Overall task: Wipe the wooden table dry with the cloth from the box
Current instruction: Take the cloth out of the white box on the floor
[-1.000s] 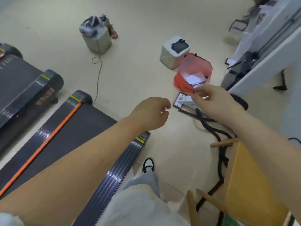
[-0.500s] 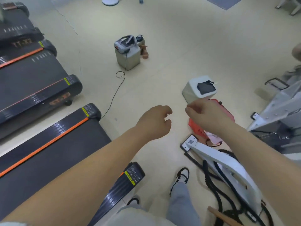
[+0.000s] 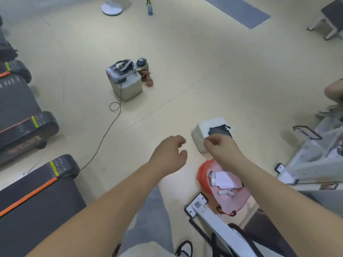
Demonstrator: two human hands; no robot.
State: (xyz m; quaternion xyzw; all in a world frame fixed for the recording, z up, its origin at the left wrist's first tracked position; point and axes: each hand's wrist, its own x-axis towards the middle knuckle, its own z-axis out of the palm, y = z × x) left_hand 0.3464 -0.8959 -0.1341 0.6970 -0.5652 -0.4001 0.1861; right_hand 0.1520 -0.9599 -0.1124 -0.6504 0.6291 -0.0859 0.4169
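The dark grey cloth (image 3: 220, 130) lay on the white rounded box (image 3: 201, 133) just beyond the right hand (image 3: 220, 148), whose fingers were loosely curled, empty. The left hand (image 3: 169, 154) hung half-open nearby.

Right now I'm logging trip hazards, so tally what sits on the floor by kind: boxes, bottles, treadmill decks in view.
Boxes: 2, the white box carrying the dark cloth, and the grey box.
Bottles: 2, spray bottle and flask.
Treadmill decks: 3, near, middle, far.
Total: 7
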